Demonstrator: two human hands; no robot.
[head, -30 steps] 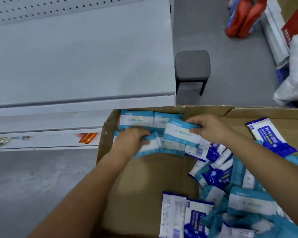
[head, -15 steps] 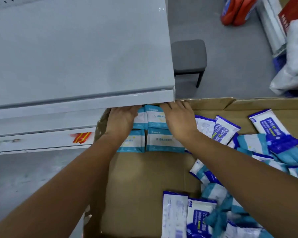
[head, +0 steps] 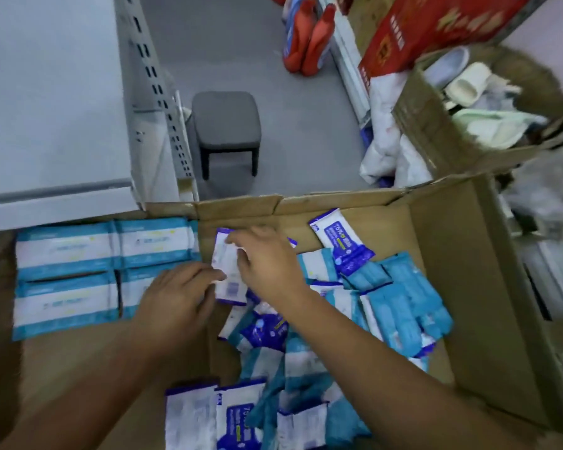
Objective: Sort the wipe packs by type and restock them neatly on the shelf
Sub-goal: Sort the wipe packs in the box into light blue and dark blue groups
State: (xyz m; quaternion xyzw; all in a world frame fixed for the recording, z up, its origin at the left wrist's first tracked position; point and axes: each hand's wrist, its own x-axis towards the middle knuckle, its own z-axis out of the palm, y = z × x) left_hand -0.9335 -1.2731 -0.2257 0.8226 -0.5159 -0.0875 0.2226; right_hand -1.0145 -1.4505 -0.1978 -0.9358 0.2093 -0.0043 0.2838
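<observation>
You are shifting both hands off the teal packs [head: 65, 251], now squared in a block left of your left hand [head: 179, 297]. Your right hand [head: 267, 264] is pinching a face-down purple-edged pack [head: 226, 267], your left fingertips touching its edge. Teal is grouped; purple sorting is beginning, with the loose pile [head: 371, 303] just right of your grip.

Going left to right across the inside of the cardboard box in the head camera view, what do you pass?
The tidy teal-and-white packs → left hand → the white pack with purple edges that both hands are on → right hand → the upright dark blue pack → loose teal packs → the box's right wall.
</observation>
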